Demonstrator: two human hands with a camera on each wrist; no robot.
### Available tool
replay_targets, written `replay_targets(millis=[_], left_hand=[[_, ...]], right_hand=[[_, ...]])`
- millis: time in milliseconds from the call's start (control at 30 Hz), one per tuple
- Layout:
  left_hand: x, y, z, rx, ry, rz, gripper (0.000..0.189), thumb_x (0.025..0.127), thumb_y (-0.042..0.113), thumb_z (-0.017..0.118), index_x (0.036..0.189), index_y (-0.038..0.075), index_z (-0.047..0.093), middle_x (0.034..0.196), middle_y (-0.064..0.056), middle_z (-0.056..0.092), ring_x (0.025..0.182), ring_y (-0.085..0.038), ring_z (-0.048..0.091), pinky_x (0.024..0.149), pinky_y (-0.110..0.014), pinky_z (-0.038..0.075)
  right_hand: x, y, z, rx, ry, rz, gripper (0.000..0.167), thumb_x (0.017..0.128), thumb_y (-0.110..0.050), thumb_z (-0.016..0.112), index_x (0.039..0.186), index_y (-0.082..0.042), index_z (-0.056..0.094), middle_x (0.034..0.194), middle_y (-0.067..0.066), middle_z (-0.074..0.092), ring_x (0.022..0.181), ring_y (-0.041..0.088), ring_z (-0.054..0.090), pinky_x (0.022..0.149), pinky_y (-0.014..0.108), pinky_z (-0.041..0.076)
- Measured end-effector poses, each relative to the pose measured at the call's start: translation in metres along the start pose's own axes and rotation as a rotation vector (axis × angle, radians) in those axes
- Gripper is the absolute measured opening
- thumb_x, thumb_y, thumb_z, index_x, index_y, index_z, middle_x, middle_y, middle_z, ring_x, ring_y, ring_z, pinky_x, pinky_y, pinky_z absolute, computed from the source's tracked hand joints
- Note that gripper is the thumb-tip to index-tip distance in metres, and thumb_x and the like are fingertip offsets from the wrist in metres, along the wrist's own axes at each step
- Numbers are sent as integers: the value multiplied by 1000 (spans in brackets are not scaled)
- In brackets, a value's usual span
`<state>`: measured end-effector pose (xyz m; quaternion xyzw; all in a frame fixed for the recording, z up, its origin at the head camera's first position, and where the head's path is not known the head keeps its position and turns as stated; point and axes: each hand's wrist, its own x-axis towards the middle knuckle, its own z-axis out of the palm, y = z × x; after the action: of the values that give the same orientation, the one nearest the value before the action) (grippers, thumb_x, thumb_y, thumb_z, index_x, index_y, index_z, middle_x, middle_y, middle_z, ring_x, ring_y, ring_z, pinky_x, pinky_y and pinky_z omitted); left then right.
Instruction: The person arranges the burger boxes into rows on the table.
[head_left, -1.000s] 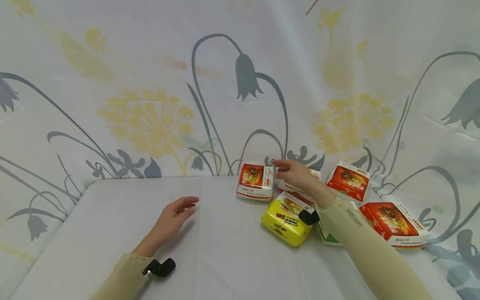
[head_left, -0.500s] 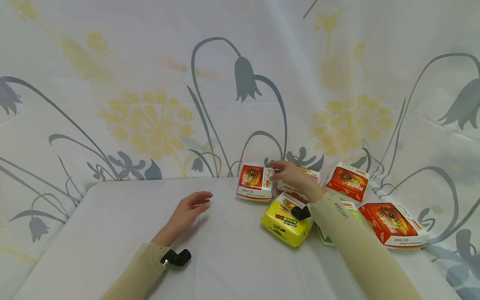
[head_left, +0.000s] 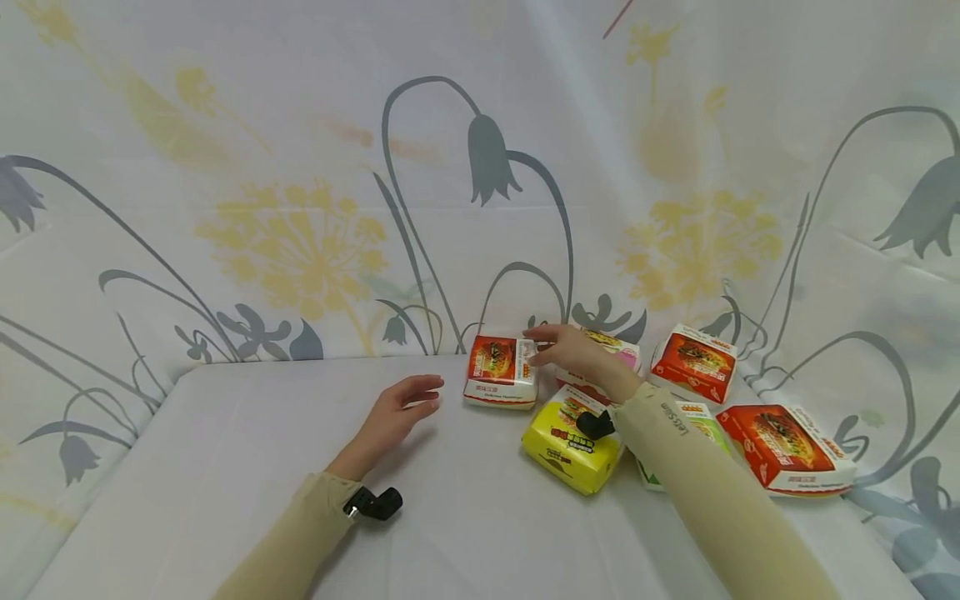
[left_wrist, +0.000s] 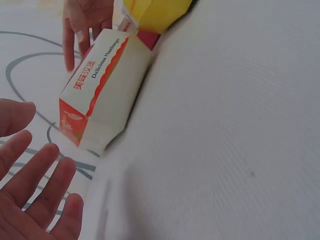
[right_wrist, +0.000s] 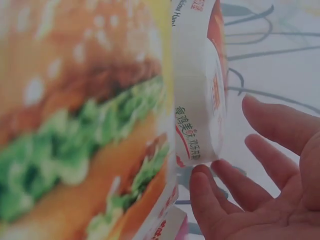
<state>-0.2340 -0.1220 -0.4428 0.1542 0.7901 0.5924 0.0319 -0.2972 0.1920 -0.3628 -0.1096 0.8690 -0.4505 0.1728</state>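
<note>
A red-and-white hamburger box [head_left: 495, 392] sits on the white cloth near the back edge, its printed side facing front. At its right side is my right hand [head_left: 581, 354], fingers reaching along the box; in the right wrist view the fingertips [right_wrist: 202, 182] meet its lower end. To the left, my left hand [head_left: 397, 408] hovers apart from it with fingers extended and nothing held. The left wrist view shows the same box [left_wrist: 112, 80] beyond my spread left fingers [left_wrist: 55, 180]. Below my right wrist lies a yellow burger box [head_left: 562, 458].
Behind my right hand is a pink-and-white box [head_left: 628, 356], partly hidden. A green-and-white box [head_left: 651, 473] is mostly covered by my sleeve. Two red burger boxes [head_left: 696, 364] [head_left: 787, 442] stand further right. A flowered curtain [head_left: 315, 233] borders the table's back.
My left hand has moved right and slightly up toward the hamburger box. The right hand has shifted left, and the hamburger box has slid a little left with it.
</note>
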Motion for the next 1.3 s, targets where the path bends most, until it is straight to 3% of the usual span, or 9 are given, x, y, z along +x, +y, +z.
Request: replay_targets(millis=[200,333,433,567,700,933,1167,1300], left_hand=[[4,3,8,7,18,-16,41,95,8,66,136,3,58,139,-13,56,123,-31,57,99,-49,48],[5,3,11,-5,32,-21,43,95,8,66,137,4,58,142,-14,54,124,-34,57,98,-50,48],[5,2,10,-6,35,-17,44,95,8,66,137,6,57,143,-15,52,125,-35,55,98,-49,48],[3,4,7,19,57,-32,46,94,11,68,139,6,56,142,-17,53,125,-35,54,99,-50,48],[-1,6,0,54,86,-65,49,94,15,70,140,8,55,144,-17,50,127,-35,52,100,-51,47],[-3,2,-12,104,109,-113,54,94,20,69,143,9,51,149,-17,44,132,-36,45,104,-52,43],[-7,1,-25,107,133,-216,59,94,29,69,147,14,47,149,-16,43,137,-37,38,107,-57,37],[-8,0,-30,85,148,-239,60,94,29,69,148,14,46,150,-16,41,138,-36,36,107,-55,37]], right_hand=[[2,-5,6,3,-70,-8,62,95,-14,66,152,-10,42,155,14,39,139,36,39,112,58,30],[6,-13,18,24,-92,55,62,95,-19,67,152,-18,43,157,6,38,136,34,43,105,73,26],[8,-20,27,42,-91,68,61,94,-17,67,151,-18,45,156,6,39,134,34,46,106,70,28],[10,-24,36,80,-93,34,60,93,-9,67,149,-10,47,154,11,41,134,32,47,108,50,39],[14,-26,45,110,-96,17,59,91,-7,69,146,-10,50,153,13,43,134,31,46,105,43,44],[13,-32,62,79,-98,-17,55,91,-7,69,144,-11,54,152,12,44,139,33,41,109,46,39],[15,-34,78,66,-83,-43,48,93,-13,67,141,-13,58,149,12,47,133,29,48,110,49,38],[13,-36,86,80,-69,-47,47,94,-13,67,140,-14,59,149,12,48,133,29,49,109,52,37]])
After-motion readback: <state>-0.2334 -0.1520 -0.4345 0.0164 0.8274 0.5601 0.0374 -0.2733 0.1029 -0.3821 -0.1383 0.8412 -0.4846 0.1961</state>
